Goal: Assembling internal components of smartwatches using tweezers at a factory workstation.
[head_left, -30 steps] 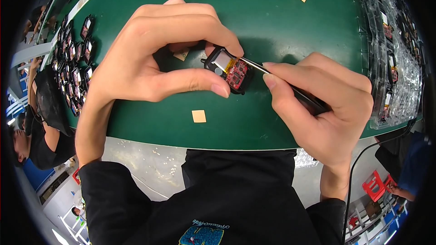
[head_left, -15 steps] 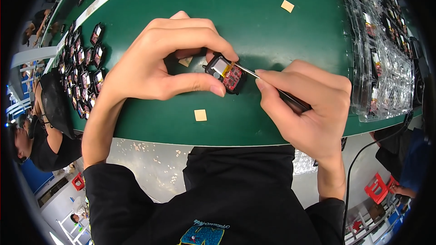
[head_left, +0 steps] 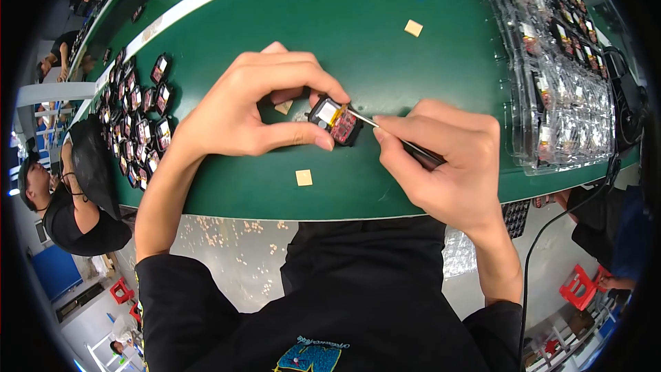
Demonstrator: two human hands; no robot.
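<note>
Between the thumb and fingers of my left hand (head_left: 258, 107) is a small black device casing (head_left: 336, 121), its inside facing up. A red circuit board, a silvery-white battery-like block and a strip of yellow tape show in it. My right hand (head_left: 447, 155) is closed around a slim tool with a dark handle (head_left: 421, 156) and a thin metal shaft (head_left: 361, 118). Its tip meets the casing's upper right edge, beside my left fingertip; the tip's shape is too small to tell. A small cream paper square (head_left: 283, 107) lies partly behind my left hand.
Many similar open casings (head_left: 143, 131) are spread at the left of the green table (head_left: 372, 14). Stacked clear plastic trays (head_left: 561, 96) with more units stand at the right. Paper squares (head_left: 303, 178) lie near the front edge. A black cable (head_left: 547, 234) hangs at the right.
The whole view has shifted a little. Both hands still keep the casing and the tool, with the tool's tip staying at the casing's upper right edge.
</note>
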